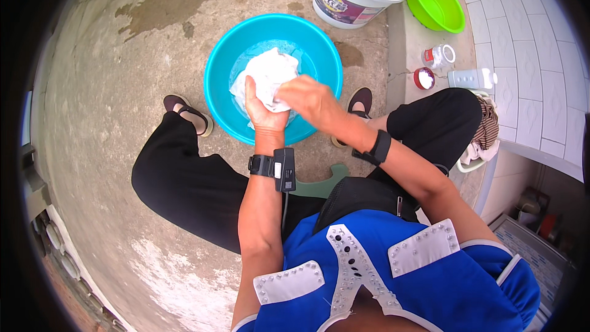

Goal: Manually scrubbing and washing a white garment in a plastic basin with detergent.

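A blue plastic basin (273, 20) stands on the concrete floor between my feet, with some sudsy water in it. Over it I hold a bunched white cloth (272, 71). My left hand (266, 109) is under and behind the cloth, palm up, thumb raised along its side, and supports it. The fingers of my right hand (311, 99) are curled against the cloth's lower right side and pinch it; their tips are partly hidden. The lower part of the cloth hangs inside the basin.
A white bucket of water (341, 2) stands beyond the basin. On the ledge at right are a green basin (435, 2), a clear jar (439, 56), a red lid with white contents (424, 78), a plastic bottle (471, 78) and a container of clothes (484, 147).
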A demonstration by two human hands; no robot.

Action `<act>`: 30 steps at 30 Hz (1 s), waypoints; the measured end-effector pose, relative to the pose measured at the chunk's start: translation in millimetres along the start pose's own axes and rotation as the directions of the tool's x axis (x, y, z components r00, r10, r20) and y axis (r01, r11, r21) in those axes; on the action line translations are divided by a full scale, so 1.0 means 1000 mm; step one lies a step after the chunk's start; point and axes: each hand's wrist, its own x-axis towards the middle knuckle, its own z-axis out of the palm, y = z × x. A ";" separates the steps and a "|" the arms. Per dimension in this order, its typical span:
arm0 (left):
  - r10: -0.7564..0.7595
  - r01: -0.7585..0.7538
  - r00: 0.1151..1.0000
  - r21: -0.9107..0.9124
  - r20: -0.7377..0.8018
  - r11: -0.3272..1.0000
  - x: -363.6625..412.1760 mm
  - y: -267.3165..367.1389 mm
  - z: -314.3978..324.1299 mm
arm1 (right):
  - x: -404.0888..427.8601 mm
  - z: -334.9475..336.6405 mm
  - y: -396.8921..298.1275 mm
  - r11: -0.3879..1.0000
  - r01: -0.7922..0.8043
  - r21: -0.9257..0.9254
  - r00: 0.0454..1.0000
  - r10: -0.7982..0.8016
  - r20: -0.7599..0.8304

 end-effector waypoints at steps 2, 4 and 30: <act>-0.013 0.013 0.999 0.014 -0.044 1.000 -0.001 -0.005 0.009 | 0.004 -0.005 0.011 0.999 -0.021 -0.046 1.000 0.021 -0.006; 0.017 -0.015 0.998 0.034 -0.058 0.999 -0.002 -0.004 0.011 | 0.008 -0.011 0.015 0.984 -0.173 -0.047 0.985 0.171 -0.037; 0.016 -0.016 0.997 -0.001 -0.074 1.000 0.010 -0.003 -0.001 | -0.011 -0.007 0.019 0.976 -0.056 -0.211 0.998 0.052 -0.020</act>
